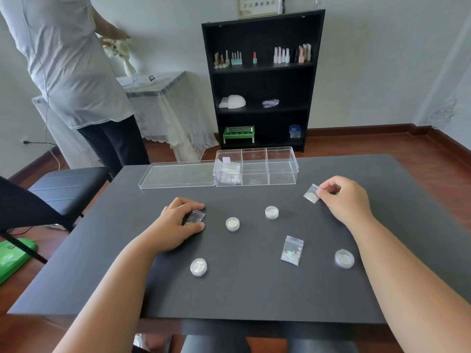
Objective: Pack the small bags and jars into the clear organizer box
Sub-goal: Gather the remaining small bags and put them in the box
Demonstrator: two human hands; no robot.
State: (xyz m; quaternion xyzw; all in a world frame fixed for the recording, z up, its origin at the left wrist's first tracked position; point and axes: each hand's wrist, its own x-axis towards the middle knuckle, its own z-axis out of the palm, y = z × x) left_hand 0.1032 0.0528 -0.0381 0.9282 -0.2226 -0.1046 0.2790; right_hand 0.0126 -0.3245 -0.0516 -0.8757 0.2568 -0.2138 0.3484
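Both hands grabbing baggies off the dark table (pixel 254 289)

Left hand (pixel 178 222) pinches a small bag (pixel 195 217), right hand (pixel 344 197) pinches another bag (pixel 311 194) (clear organizer box (pixel 280 165) sits open at the far edge, four jars loose).

Both bare forearms stretched forward, well apart. Left hand (pixel 178 221) palm down, fingers pinched on a bag (pixel 195 217). Right hand (pixel 344 198) raised, fingertips gripping another bag (pixel 311 193).

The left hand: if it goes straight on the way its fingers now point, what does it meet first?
Probably the small jar, just past the bag that the left hand pinches. Its fingers point right across the table. Depth is unclear, so it might pass just behind it.
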